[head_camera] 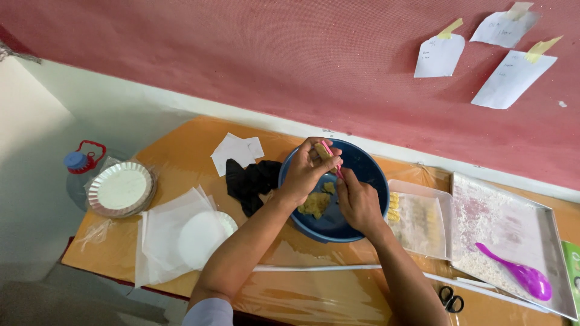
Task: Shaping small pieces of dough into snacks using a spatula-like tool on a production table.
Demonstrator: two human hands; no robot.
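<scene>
Both of my hands work over a blue bowl on the orange table. My left hand is closed around a small lump of yellowish dough above the bowl. My right hand grips a thin pink tool whose tip reaches up to the lump in the left hand. More yellowish dough lies on the bowl's bottom between my wrists.
A clear box of yellow pieces sits right of the bowl, then a metal tray with white crumbs and a purple spoon. Black cloth, white sheets, foil dishes, a water jug and scissors lie around.
</scene>
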